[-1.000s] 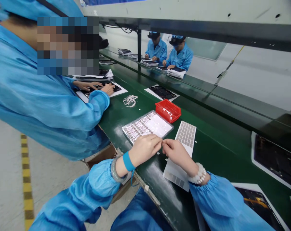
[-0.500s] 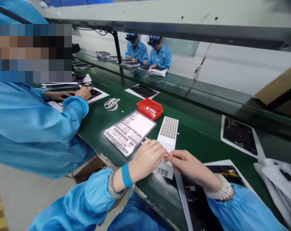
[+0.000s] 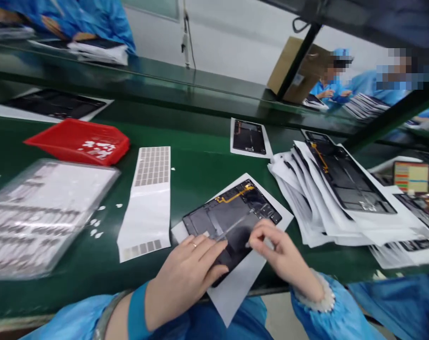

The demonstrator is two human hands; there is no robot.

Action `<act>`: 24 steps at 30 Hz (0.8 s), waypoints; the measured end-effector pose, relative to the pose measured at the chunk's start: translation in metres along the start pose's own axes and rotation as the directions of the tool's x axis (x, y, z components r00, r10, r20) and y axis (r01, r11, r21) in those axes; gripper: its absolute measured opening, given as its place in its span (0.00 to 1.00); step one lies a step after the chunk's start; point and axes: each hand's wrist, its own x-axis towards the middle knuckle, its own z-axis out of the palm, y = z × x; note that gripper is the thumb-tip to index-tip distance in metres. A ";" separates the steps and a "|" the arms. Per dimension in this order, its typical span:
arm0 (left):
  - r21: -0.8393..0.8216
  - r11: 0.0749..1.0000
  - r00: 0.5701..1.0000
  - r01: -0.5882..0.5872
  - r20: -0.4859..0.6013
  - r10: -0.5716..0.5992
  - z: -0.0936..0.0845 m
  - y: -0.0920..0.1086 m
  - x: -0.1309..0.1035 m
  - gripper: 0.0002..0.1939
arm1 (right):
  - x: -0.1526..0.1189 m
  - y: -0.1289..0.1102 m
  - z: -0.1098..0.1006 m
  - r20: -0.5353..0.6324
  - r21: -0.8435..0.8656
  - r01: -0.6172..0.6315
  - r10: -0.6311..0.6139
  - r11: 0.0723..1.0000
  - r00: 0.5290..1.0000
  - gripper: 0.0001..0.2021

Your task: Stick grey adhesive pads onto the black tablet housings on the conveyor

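Green bench (image 3: 200,163): paper (image 3: 229,298) overhangs front edge; 2 hands (image 3: 184,278) over black panel (image 3: 232,210).

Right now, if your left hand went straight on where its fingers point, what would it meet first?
Most likely the right hand, just ahead over the black panel, though its height is hard to judge.

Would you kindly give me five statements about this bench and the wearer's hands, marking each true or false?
1. The red bin holds small white pieces. True.
2. The wearer's left hand has a bare wrist. False: a blue wristband is around it.
3. The black panel lies on white paper. True.
4. The wearer's right hand is over the red bin. False: its fingertips are at the black panel.
5. The sticker sheet lies between the red bin and the black panel. True.
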 end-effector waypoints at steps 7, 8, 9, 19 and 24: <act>0.003 0.990 0.980 -0.144 0.139 0.142 0.017 -0.005 -0.009 0.15 | 0.001 0.052 -0.042 -0.041 -0.343 -0.114 0.106 0.933 0.994 0.07; 0.008 0.990 0.980 -0.141 0.144 0.138 0.018 -0.006 -0.010 0.15 | 0.003 0.054 -0.042 -0.013 -0.356 -0.104 0.106 0.929 0.994 0.07; 0.011 0.990 0.979 -0.139 0.149 0.136 0.019 -0.006 -0.011 0.14 | 0.006 0.054 -0.041 0.010 -0.371 -0.095 0.107 0.924 0.994 0.06; 0.012 0.990 0.976 -0.143 0.166 0.139 0.019 -0.007 -0.013 0.13 | 0.014 0.034 -0.031 0.099 -0.761 0.007 0.106 0.649 0.989 0.05; 0.021 0.986 0.971 -0.166 0.180 0.160 0.016 -0.008 -0.013 0.13 | 0.014 0.034 -0.033 0.092 -0.859 0.077 0.006 0.507 0.996 0.04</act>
